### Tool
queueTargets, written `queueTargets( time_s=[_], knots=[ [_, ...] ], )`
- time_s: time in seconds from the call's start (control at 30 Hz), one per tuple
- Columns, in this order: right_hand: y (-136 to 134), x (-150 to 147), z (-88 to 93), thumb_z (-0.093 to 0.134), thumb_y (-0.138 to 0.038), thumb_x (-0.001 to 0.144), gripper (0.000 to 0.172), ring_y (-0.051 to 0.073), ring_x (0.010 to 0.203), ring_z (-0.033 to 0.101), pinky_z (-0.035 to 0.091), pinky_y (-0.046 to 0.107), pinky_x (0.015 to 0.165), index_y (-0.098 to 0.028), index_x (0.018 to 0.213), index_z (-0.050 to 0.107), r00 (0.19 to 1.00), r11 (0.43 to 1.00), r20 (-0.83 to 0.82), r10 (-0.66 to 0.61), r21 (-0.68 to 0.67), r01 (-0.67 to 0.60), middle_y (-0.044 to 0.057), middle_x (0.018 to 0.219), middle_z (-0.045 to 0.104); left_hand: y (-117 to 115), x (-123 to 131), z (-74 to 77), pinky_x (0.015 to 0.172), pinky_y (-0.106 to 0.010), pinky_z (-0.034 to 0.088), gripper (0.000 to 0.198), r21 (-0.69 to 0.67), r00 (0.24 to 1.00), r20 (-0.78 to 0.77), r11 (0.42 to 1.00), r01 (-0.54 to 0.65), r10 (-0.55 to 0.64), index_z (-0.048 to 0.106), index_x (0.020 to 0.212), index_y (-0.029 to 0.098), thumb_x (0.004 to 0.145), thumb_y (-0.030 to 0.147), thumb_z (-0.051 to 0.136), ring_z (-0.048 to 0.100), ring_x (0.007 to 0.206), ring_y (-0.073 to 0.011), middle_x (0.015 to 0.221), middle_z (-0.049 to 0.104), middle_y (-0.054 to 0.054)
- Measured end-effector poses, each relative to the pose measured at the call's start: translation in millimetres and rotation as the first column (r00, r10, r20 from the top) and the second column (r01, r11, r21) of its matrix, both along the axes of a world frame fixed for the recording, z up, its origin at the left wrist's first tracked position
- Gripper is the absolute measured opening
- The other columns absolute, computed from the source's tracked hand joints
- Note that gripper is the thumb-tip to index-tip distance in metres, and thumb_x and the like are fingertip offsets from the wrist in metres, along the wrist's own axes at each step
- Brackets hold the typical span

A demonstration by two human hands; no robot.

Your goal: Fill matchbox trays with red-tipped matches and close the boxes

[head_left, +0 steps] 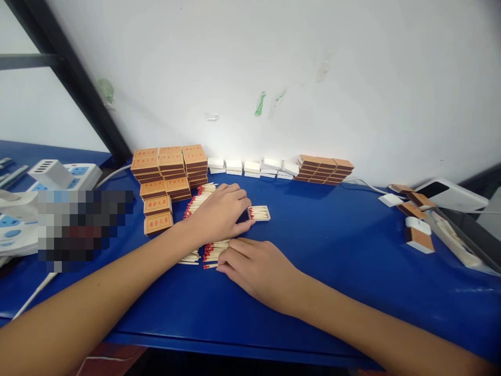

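Observation:
My left hand (225, 211) is closed on the left end of a small white matchbox tray (266, 219), its thumb along the near side. Red-tipped matches (256, 211) lie side by side in the tray. Just nearer to me, my right hand (260, 266) has its fingers pressed together at a pile of loose matches (212, 252); its fingertips hide part of what they pinch. Beyond my left forearm another heap of matches (200, 197) shows, heads to the left. Some matchsticks (191, 258) poke out below that forearm.
Stacked orange matchboxes (168, 164) stand at the back left, with more stacked boxes (324, 169) against the wall. White trays (252, 168) line the wall between them. Scattered box parts (419, 237) lie right, a power strip (84, 175) left, on the blue table (332, 250).

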State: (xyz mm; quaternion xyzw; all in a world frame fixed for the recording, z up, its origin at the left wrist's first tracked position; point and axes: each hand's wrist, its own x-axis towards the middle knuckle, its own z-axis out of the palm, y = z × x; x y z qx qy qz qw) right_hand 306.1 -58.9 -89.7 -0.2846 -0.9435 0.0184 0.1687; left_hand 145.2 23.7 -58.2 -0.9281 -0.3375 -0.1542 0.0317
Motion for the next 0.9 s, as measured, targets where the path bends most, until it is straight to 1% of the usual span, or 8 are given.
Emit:
queueTargets(
  time_s=[0.2, 0.3, 0.37, 0.47, 0.53, 0.63, 0.77, 0.9],
  knots=[
    [0.0, 0.4, 0.7, 0.055, -0.03, 0.107, 0.021, 0.017, 0.078, 0.067, 0.041, 0.031, 0.059, -0.017, 0.092, 0.063, 0.998, 1.0, 0.056, -0.017, -0.019, 0.018, 0.003, 0.087, 0.07, 0.8, 0.5, -0.4, 0.091, -0.042, 0.044, 0.028, -0.002, 1.0, -0.019, 1.0, -0.004, 0.004, 0.075, 0.104, 0.015, 0.096, 0.04, 0.065, 0.059, 0.103, -0.0279, 0.1, 0.07, -0.009],
    [1.0, 5.1, 4.7, 0.055, -0.028, 0.106, 0.017, 0.017, 0.079, 0.067, 0.042, 0.03, 0.058, -0.018, 0.094, 0.061, 0.998, 0.997, 0.044, -0.049, -0.055, 0.051, 0.003, 0.09, 0.071, 1.3, 0.7, -1.8, 0.091, -0.042, 0.044, 0.027, 0.017, 1.0, -0.025, 1.0, 0.001, 0.0, 0.075, 0.103, 0.016, 0.097, 0.04, 0.065, 0.059, 0.102, -0.0277, 0.099, 0.071, -0.009],
    [3.3, 12.0, 10.1, 0.056, -0.027, 0.106, 0.014, 0.017, 0.08, 0.068, 0.045, 0.029, 0.06, -0.018, 0.096, 0.061, 0.996, 0.992, 0.022, -0.083, -0.095, 0.085, 0.003, 0.092, 0.071, 1.4, 0.6, -2.6, 0.09, -0.042, 0.044, 0.026, 0.031, 1.0, -0.023, 1.0, 0.004, -0.003, 0.074, 0.102, 0.016, 0.097, 0.039, 0.065, 0.06, 0.102, -0.0277, 0.098, 0.071, -0.01],
    [9.9, 27.9, 20.1, 0.054, -0.026, 0.106, 0.011, 0.016, 0.081, 0.069, 0.05, 0.029, 0.069, -0.02, 0.099, 0.061, 0.993, 0.979, -0.015, -0.117, -0.173, 0.112, 0.004, 0.098, 0.072, 1.3, 0.2, -3.2, 0.092, -0.043, 0.044, 0.026, 0.038, 1.0, -0.019, 0.999, 0.008, -0.007, 0.074, 0.101, 0.016, 0.098, 0.04, 0.064, 0.06, 0.104, -0.0286, 0.099, 0.071, -0.011],
    [16.9, 40.7, 25.9, 0.053, -0.025, 0.106, 0.011, 0.016, 0.081, 0.068, 0.051, 0.029, 0.072, -0.02, 0.1, 0.06, 0.992, 0.974, -0.02, -0.125, -0.193, 0.118, 0.004, 0.101, 0.072, 1.2, -0.1, -3.3, 0.093, -0.043, 0.044, 0.027, 0.036, 1.0, -0.022, 0.999, 0.009, -0.008, 0.074, 0.102, 0.016, 0.098, 0.041, 0.064, 0.06, 0.104, -0.0288, 0.099, 0.07, -0.01],
    [30.3, 59.8, 31.5, 0.052, -0.026, 0.106, 0.011, 0.016, 0.079, 0.066, 0.049, 0.028, 0.071, -0.021, 0.1, 0.06, 0.987, 0.978, -0.041, -0.152, -0.153, 0.145, 0.004, 0.098, 0.07, 1.4, -0.7, -3.4, 0.092, -0.043, 0.045, 0.028, 0.033, 1.0, -0.025, 0.999, 0.002, -0.002, 0.073, 0.104, 0.015, 0.097, 0.041, 0.065, 0.06, 0.103, -0.0285, 0.097, 0.07, -0.009],
    [47.7, 78.3, 32.6, 0.053, -0.027, 0.106, 0.011, 0.015, 0.072, 0.06, 0.042, 0.028, 0.063, -0.02, 0.102, 0.061, 0.968, 0.973, -0.103, -0.227, -0.059, 0.222, 0.004, 0.093, 0.066, 0.9, -1.1, -3.0, 0.093, -0.043, 0.045, 0.03, 0.024, 1.0, -0.023, 1.0, 0.006, -0.005, 0.074, 0.105, 0.015, 0.097, 0.042, 0.064, 0.06, 0.105, -0.029, 0.098, 0.07, -0.009],
    [58.5, 85.1, 25.5, 0.053, -0.026, 0.105, 0.012, 0.014, 0.066, 0.054, 0.038, 0.027, 0.06, -0.02, 0.1, 0.061, 0.942, 0.949, -0.12, -0.313, -0.07, 0.306, 0.002, 0.088, 0.063, -1.4, -0.4, -2.2, 0.095, -0.044, 0.045, 0.032, 0.01, 1.0, -0.017, 1.0, 0.016, -0.016, 0.075, 0.106, 0.015, 0.099, 0.043, 0.062, 0.061, 0.105, -0.0283, 0.101, 0.07, -0.009]
  ],
)
